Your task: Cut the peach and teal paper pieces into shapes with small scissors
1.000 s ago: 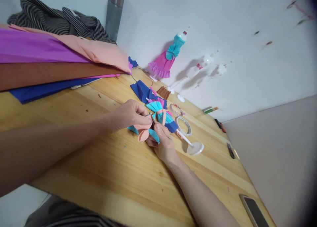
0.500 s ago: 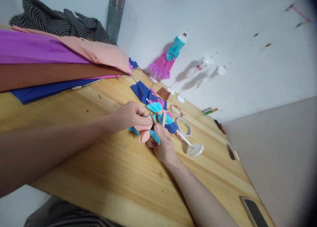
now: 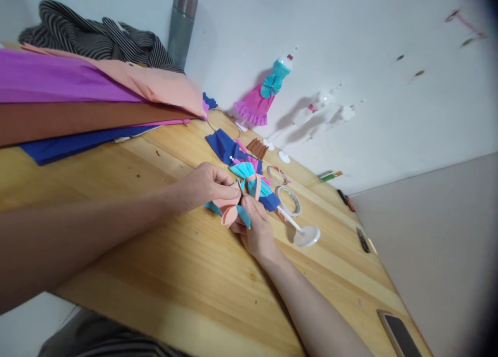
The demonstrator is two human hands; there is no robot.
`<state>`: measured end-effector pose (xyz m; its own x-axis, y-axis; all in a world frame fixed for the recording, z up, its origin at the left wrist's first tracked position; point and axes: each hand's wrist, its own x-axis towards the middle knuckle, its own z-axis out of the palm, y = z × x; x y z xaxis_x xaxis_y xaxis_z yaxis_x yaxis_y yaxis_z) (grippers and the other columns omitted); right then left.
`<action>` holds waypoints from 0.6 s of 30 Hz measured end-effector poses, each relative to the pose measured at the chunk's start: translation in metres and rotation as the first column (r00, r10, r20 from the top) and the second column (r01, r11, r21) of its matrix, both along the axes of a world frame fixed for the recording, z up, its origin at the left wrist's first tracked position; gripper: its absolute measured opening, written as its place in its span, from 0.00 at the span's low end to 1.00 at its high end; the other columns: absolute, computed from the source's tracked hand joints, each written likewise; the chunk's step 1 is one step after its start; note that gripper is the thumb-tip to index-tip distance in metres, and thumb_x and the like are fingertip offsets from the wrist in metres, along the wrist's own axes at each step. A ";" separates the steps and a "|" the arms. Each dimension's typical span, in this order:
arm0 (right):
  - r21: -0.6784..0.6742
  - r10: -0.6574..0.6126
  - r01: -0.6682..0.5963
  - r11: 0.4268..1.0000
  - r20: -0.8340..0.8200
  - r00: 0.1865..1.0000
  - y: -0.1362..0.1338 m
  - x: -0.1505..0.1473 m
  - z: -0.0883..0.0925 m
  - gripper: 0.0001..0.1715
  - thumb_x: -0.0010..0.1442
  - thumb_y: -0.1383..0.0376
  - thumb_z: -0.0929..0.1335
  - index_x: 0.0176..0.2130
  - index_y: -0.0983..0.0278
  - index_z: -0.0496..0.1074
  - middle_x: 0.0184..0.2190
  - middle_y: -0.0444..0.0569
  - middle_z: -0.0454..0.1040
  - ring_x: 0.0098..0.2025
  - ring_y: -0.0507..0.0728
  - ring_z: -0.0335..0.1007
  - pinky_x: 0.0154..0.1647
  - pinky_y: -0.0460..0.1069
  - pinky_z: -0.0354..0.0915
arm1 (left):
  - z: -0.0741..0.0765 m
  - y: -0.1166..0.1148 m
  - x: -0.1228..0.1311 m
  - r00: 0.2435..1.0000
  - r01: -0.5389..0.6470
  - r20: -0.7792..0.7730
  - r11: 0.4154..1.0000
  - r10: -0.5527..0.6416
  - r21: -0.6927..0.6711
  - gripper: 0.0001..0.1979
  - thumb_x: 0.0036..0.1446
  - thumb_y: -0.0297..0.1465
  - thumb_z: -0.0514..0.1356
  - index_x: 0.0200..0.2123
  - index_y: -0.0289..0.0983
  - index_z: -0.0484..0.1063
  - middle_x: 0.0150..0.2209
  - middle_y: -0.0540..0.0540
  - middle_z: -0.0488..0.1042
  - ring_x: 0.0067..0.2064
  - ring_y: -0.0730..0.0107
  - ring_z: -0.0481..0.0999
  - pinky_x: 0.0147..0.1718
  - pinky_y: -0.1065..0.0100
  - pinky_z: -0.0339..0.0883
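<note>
My left hand point(image 3: 212, 183) pinches the upper edge of a crepe-paper flower point(image 3: 229, 216) with peach and turquoise petals. From below and to the right, my right hand point(image 3: 254, 222) grips the same flower, its thumb close to my left fingertips. A thin dark sliver point(image 3: 239, 187) shows between the two hands; I cannot make out what it is. Just beyond them lies a small mannequin stand on its side, dressed in dark blue paper with a turquoise pleated bow point(image 3: 244, 170). Its white round base point(image 3: 307, 236) points toward the right.
Rolls of tape point(image 3: 288, 200) lie right of the hands. A dressed mannequin point(image 3: 261, 100) and bare white ones point(image 3: 321, 98) stand by the wall. Coloured paper sheets point(image 3: 155, 87), a striped cloth point(image 3: 93, 40) and a flask point(image 3: 182, 27) are far left. A phone point(image 3: 399, 333) and cutter point(image 3: 362, 239) lie right.
The flower's lower petals have turned slightly to the right. Both hands keep nearly the same place and hold. The whole view has shifted a little.
</note>
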<state>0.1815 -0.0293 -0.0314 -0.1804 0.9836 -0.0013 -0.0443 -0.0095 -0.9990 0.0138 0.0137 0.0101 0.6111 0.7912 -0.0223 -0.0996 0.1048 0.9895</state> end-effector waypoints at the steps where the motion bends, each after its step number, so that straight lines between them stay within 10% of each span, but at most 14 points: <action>1: -0.005 -0.004 0.004 1.000 -0.001 1.000 0.000 0.000 0.000 0.27 0.59 0.45 0.67 0.22 0.61 0.61 0.15 0.37 0.53 0.16 0.48 0.42 0.17 0.46 0.41 | -0.002 0.000 0.001 1.000 0.000 0.003 1.000 0.000 -0.007 0.14 0.51 0.32 0.62 0.17 0.34 0.69 0.16 0.51 0.69 0.20 0.77 0.66 0.24 0.73 0.64; 9: -0.093 -0.074 0.059 0.994 -0.174 0.982 0.005 -0.005 0.010 0.30 0.51 0.42 0.70 0.20 0.61 0.59 0.14 0.34 0.46 0.15 0.46 0.37 0.15 0.44 0.37 | -0.001 0.003 -0.001 0.998 0.065 0.024 0.997 -0.064 -0.041 0.15 0.53 0.31 0.61 0.16 0.35 0.64 0.17 0.51 0.69 0.21 0.77 0.67 0.27 0.72 0.65; 18: 0.170 -0.159 0.187 0.968 -0.163 0.974 0.007 0.003 0.032 0.20 0.52 0.48 0.70 0.35 0.60 0.69 0.17 0.36 0.49 0.17 0.48 0.35 0.17 0.47 0.35 | 0.000 0.006 -0.005 0.966 0.221 0.136 0.975 -0.219 0.004 0.15 0.59 0.31 0.58 0.20 0.35 0.64 0.20 0.46 0.74 0.25 0.71 0.73 0.28 0.69 0.63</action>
